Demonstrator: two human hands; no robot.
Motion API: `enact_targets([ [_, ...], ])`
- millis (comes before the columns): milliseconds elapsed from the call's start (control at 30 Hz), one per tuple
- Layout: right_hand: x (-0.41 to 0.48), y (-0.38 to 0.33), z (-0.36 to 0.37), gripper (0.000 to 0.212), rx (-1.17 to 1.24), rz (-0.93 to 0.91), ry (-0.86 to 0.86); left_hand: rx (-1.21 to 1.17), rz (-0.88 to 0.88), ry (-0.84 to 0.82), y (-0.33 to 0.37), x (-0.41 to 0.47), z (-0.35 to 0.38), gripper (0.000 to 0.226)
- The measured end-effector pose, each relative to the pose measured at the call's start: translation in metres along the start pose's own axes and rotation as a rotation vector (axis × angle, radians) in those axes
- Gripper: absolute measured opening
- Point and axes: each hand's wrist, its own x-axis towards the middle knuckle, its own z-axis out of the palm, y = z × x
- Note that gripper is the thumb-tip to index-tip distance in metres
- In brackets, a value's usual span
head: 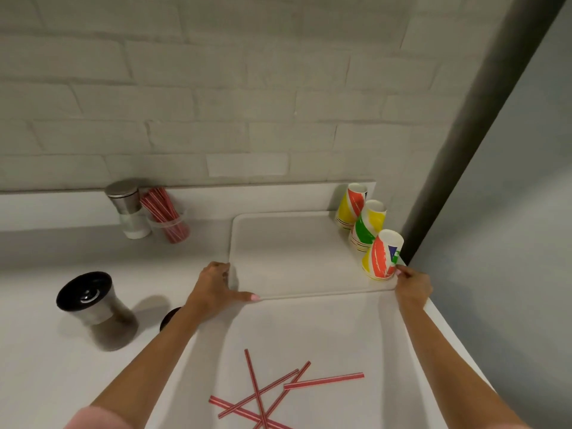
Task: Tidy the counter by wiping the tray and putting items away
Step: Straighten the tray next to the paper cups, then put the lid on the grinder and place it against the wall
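Hands at both near corners of the tray

Left hand (216, 286) rests at the tray's near left corner, thumb stretched along the near edge, fingers curled over the left rim; it grips that corner. Right hand (411, 287) is at the near right corner, fingers pinched together at the rim; whether they hold the rim itself or touch the nearest cup cannot be told. A pink sleeve (96, 419) shows on the left arm.

Tray (294, 252), pale and rectangular, lies flat on the white tabletop (46, 366), its far edge near the back ledge. Three paper cups stand upside down in a row along its right side: the nearest cup (383, 255) red, yellow and blue; the middle cup (368, 226) green and yellow; the far cup (351, 205) yellow and red.

Loose straws (263, 394), red and white striped, lie crossed on the tabletop between the forearms, well short of the tray.

Further left, a steel grinder with a dark top (93, 308) stands on the tabletop. At the back ledge stand a second grinder with a steel cap (128, 209) and, just beside it, a clear cup of straws (167, 218). A white brick wall (216, 88) runs behind.
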Motion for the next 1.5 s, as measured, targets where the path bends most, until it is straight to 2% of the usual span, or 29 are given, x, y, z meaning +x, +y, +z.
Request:
enact_targets([
  [67,0.005,-0.003,0.003,0.027,0.0,-0.02,-0.001,0.002,0.004,-0.007,0.0,0.001,0.002,0.094],
  [233,0.01,-0.008,0.008,0.027,-0.02,-0.044,0.004,0.038,-0.022,-0.022,0.001,0.003,0.002,0.081],
  [467,0.008,-0.007,0.003,0.028,-0.081,-0.049,-0.027,0.057,-0.023,-0.064,0.001,0.003,0.002,0.084],
  [533,0.003,-0.008,0.004,0.029,-0.101,-0.057,-0.004,0.059,-0.012,-0.058,0.001,-0.001,0.001,0.093],
  [633,-0.01,-0.008,0.009,0.03,-0.19,-0.031,0.106,0.05,-0.02,-0.031,0.001,-0.01,-0.007,0.123],
  [667,-0.018,-0.008,0.011,0.032,-0.213,0.004,0.151,0.051,-0.018,-0.021,-0.001,-0.014,-0.012,0.126],
  [767,-0.048,-0.009,0.02,0.033,-0.265,0.112,0.236,0.065,0.023,-0.004,-0.005,-0.03,-0.029,0.118],
  [900,-0.1,-0.016,0.041,0.035,-0.334,0.075,0.229,0.04,0.044,-0.002,-0.02,-0.062,-0.048,0.103],
  [1033,-0.16,-0.029,0.064,0.026,-0.287,-0.116,0.078,-0.065,0.038,0.028,-0.044,-0.098,-0.067,0.092],
  [1233,-0.259,-0.043,0.103,0.027,-0.36,-0.488,-0.433,0.012,0.04,0.079,-0.088,-0.147,-0.095,0.07],
  [1367,-0.309,-0.055,0.124,0.036,-0.446,-0.62,-0.663,0.076,-0.001,0.114,-0.111,-0.165,-0.114,0.059],
  [1500,-0.337,-0.065,0.14,0.057,-0.549,-0.672,-0.758,0.132,-0.09,0.162,-0.124,-0.171,-0.13,0.065],
])
